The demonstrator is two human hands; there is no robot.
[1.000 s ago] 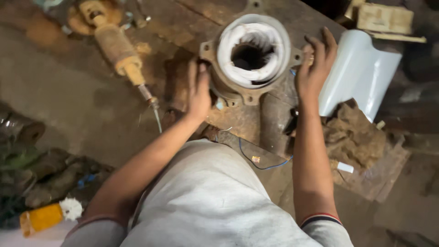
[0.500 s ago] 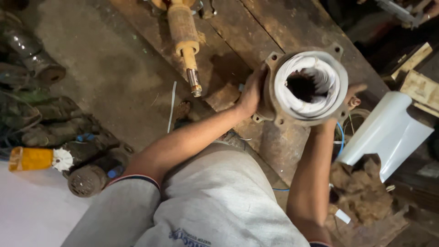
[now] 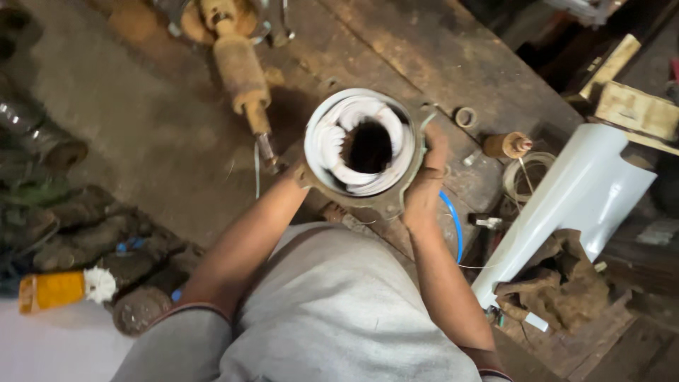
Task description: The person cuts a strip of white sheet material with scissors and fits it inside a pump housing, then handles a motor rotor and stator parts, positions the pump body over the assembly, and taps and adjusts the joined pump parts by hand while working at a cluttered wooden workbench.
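Motor stator housing (image 3: 364,152), a heavy round metal shell with white wrapped wire coils inside and a dark hole in the middle, is held up close to the person's chest, above the edge of the wooden worktop (image 3: 424,64). The right hand (image 3: 426,185) is wrapped on the right side of the housing, fingers clamped on its rim. The left hand (image 3: 303,175) is mostly hidden under the left side of the housing, so I cannot tell how its fingers sit, but it seems to press on the shell. The housing looks heavy and dirty, so it could slip and fall on the person's lap or bang the worktop. A bump could hurt the soft white coils. Just behind the housing lies a rusty rotor shaft (image 3: 242,71), and the housing could knock into it. To the right of the housing sit a small ring (image 3: 465,117), a brown spool (image 3: 506,145) and a blue wire (image 3: 453,223); the wire could catch on the arm. Farther right of the housing leans a white cover (image 3: 580,198).
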